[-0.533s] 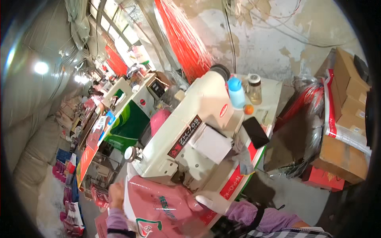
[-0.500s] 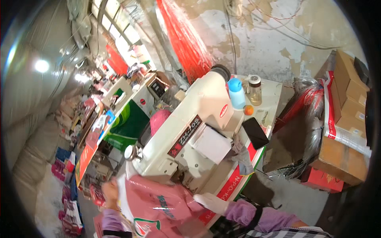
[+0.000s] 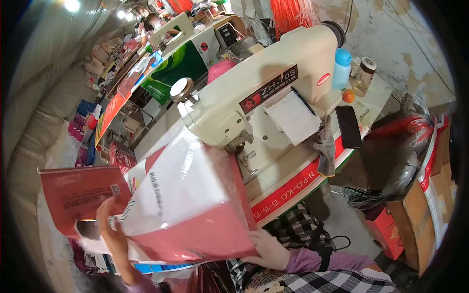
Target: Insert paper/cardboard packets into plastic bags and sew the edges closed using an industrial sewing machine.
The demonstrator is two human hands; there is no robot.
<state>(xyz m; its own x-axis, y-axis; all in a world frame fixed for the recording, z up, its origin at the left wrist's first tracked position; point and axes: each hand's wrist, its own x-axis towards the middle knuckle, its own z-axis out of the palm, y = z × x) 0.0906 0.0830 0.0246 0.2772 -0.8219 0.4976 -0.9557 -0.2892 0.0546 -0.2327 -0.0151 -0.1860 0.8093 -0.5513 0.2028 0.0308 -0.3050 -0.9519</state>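
Observation:
A large pink and white plastic-coated sack point(image 3: 171, 195) lies slanted in front of a cream industrial sewing machine point(image 3: 264, 78). Its upper edge reaches the machine's needle end. My right hand point(image 3: 268, 250), in a white glove, is closed on the sack's lower right corner. At the sack's left edge is my bare left hand point(image 3: 112, 234), its fingers curved and apart, touching or very near the material. Behind those fingers a dark red printed sack panel point(image 3: 80, 195) sticks out to the left. Whether it belongs to the same sack I cannot tell.
On the machine table stand a blue bottle point(image 3: 341, 68) and a lidded jar point(image 3: 364, 77), near an orange fruit point(image 3: 348, 95), a phone point(image 3: 348, 127) and a grey glove point(image 3: 326, 149). A white pad point(image 3: 294, 117) rests against the machine. Cardboard boxes point(image 3: 420, 224) stand right. Another person point(image 3: 151, 24) sits far off.
The sack has turned, now showing a large white panel. My left hand has moved left and down, its fingers now apart. The right hand stays at the sack's corner. My view has shifted.

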